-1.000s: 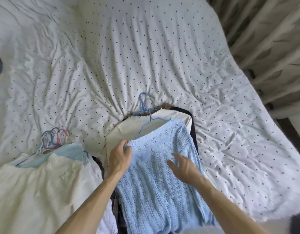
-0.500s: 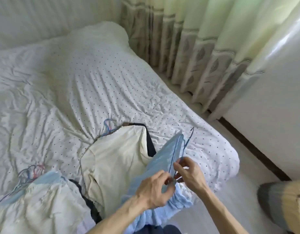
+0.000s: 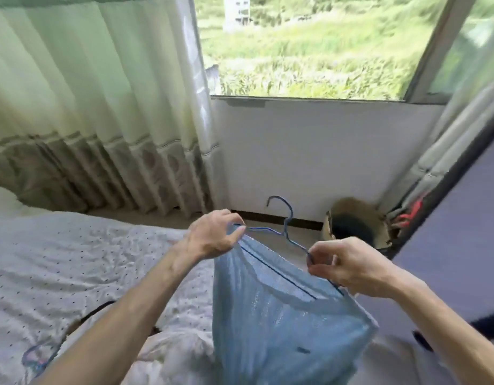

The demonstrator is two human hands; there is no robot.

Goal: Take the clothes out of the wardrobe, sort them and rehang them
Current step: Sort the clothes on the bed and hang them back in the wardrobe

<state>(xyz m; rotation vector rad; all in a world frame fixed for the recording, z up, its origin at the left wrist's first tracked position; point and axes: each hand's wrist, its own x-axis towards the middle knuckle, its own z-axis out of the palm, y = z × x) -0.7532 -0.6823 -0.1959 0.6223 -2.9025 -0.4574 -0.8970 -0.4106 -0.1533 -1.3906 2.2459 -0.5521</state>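
— Where is the pale blue sweater point(image 3: 282, 323)?

— At the lower centre of the frame, hanging in the air from a blue wire hanger point(image 3: 285, 232), beside the edge of the bed point(image 3: 73, 259). The hook stands up between the person's two hands, just above centre.

— How is the left hand point(image 3: 212, 236) placed?

— The forearm comes up from the lower left and the back of the hand faces the camera. Its fingers are curled, and the fingertips pinch the sweater's edge where the hanger's left end goes in.

— And the right hand point(image 3: 348, 266)?

— It reaches in from the lower right, a little lower than the left. Thumb and forefinger pinch the hanger's wire at its right shoulder; the other fingers are bent.

— What lies around them?

— A white garment point(image 3: 170, 354) on the bed at the bottom, a curtain point(image 3: 87, 107) at the upper left, a window point(image 3: 309, 45) at the top, and a round basket point(image 3: 351, 223) on the floor at the right of centre.
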